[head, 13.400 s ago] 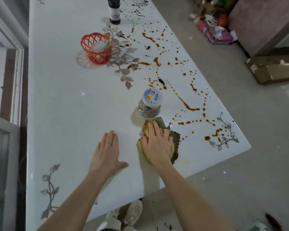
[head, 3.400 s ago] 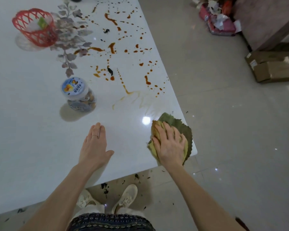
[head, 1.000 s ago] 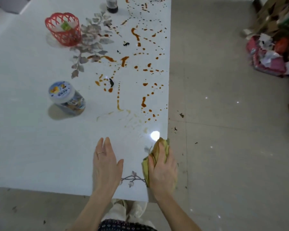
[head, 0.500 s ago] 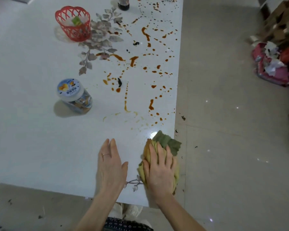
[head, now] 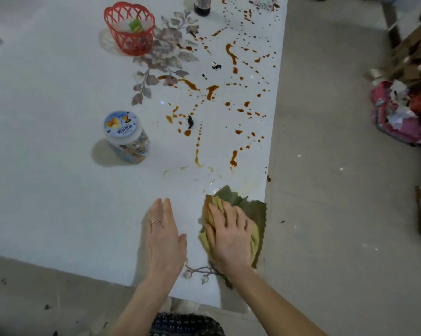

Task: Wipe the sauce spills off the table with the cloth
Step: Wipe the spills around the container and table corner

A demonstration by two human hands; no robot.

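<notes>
step: wiping the sauce spills off the surface; most not yet done, I judge
cloth: yellow-green, bunched, right of the jar and nearer me, overhanging the surface's right edge
spills: right of the jar and beyond it; faint smears just ahead of the cloth
how: push away from me into the streaks right of the jar, firm even pressure, overlapping strokes, refold once soaked, don't let the cloth slide off the edge
right hand: palm down on the cloth, fingers straight and spread, pressing, not curled
left hand: flat on bare surface nearer me than the jar, fingers released, holding nothing, bracing
</notes>
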